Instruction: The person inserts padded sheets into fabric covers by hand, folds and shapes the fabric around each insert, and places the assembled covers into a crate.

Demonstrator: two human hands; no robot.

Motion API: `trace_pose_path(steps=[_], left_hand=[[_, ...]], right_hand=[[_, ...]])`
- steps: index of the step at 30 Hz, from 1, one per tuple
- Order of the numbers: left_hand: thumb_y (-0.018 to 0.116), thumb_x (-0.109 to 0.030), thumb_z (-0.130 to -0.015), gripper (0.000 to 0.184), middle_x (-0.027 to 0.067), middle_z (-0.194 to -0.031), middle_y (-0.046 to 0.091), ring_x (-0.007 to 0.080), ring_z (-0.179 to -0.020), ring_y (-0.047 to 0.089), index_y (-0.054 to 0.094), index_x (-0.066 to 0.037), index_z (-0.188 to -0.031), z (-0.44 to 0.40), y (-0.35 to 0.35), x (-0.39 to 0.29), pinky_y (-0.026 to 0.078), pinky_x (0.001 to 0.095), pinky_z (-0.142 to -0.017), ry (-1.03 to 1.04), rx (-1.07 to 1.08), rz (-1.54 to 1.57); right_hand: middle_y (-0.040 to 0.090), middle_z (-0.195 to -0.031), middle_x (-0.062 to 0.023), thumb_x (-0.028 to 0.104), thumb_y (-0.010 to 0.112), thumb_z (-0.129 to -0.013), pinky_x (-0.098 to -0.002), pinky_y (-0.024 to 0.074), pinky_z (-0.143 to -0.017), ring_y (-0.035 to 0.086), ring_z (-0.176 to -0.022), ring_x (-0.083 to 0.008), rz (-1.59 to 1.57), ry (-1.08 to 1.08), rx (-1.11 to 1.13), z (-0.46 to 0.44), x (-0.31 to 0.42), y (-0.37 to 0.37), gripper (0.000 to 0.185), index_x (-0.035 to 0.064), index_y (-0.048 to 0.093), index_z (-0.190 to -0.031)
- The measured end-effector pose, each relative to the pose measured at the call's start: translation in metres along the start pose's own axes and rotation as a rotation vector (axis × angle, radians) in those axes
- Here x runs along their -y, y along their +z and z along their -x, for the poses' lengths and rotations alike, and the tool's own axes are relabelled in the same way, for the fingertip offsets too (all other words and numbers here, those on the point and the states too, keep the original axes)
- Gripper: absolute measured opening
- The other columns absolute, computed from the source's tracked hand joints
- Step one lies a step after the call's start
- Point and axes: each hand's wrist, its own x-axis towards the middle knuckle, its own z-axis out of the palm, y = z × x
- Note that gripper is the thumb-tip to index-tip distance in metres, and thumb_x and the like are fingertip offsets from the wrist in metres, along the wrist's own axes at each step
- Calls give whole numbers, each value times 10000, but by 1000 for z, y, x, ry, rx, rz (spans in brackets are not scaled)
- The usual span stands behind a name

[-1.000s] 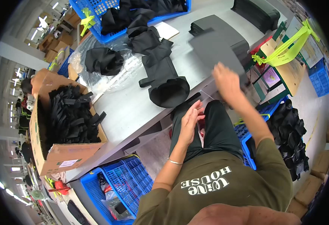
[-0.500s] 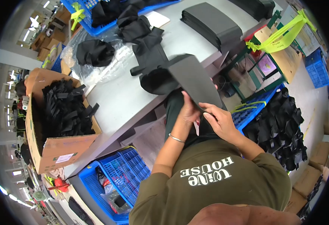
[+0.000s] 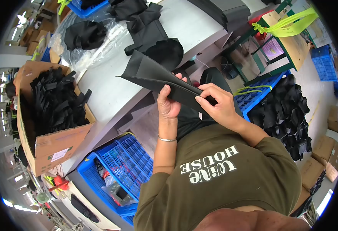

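Note:
Between my two hands is a stiff black folded panel, held over my lap with its layers partly spread at the far left end. My left hand supports it from below, thumb on the near side and fingertips showing beyond the far edge. At the right end, my right hand pinches its edge between thumb and fingers. Just beyond the panel, a rounded black fabric piece lies at the table edge, partly covered by it. Flat black fabric pieces lie behind that on the grey table.
A cardboard box of black strips stands on the left. Clear plastic with a black bundle lies on the table. Blue crates sit below left; another crate is at right beside piled black pieces. A stack of dark panels is at the back.
The panel has turned from steep, pointing away, to lying more across my lap, its far end swung left and nearer. My left hand has moved left; the view has shifted slightly.

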Motion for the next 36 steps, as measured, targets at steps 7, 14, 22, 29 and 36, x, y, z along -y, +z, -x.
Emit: trace_pose_path(steps=[7, 14, 22, 29, 36], left_hand=[[718, -152, -862, 357, 174, -1079, 689, 328, -1021, 667, 605, -5, -1167, 6, -9, 0, 526, 471, -968, 8, -75, 25], [692, -161, -901, 345, 143, -1150, 630, 226, -1016, 639, 594, 19, -1178, 6, 31, 10, 520, 350, -917, 158, -245, -575], [659, -119, -892, 365, 164, -1402, 467, 268, -1164, 489, 639, -56, -1251, -26, 5, -23, 398, 363, -997, 851, -525, -2038], [447, 135, -725, 556, 200, -1394, 509, 364, -1302, 410, 621, 9, -1238, -70, 13, -39, 352, 424, -1088, 753, -253, -2003], [522, 121, -696, 269, 132, -1422, 522, 342, -1364, 413, 670, 48, -908, -49, 46, -10, 411, 398, -1074, 664, 309, -1999]], right_hand=[[669, -948, -99, 41, 719, -820, -295, 502, -551, 652, -644, -186, -3, -10, 46, 0, -3, 4, 158, 17, 612, -933], [677, -1071, -188, 163, 621, -929, -357, 524, -771, 693, -897, -318, -42, 186, 275, 4, -29, -2, 426, 17, 517, -1315], [703, -961, -154, 115, 604, -928, -301, 507, -747, 674, -823, -160, -117, 336, 267, 15, -62, -16, 412, -9, 534, -1314], [635, -780, -208, 69, 589, -906, -337, 473, -578, 619, -587, -288, 31, 258, 231, -20, -27, -4, 407, -9, 530, -1300], [661, -839, -237, 104, 628, -832, -456, 491, -621, 650, -749, -413, 75, 5, 168, -64, -83, 40, 402, -29, 553, -1203]])
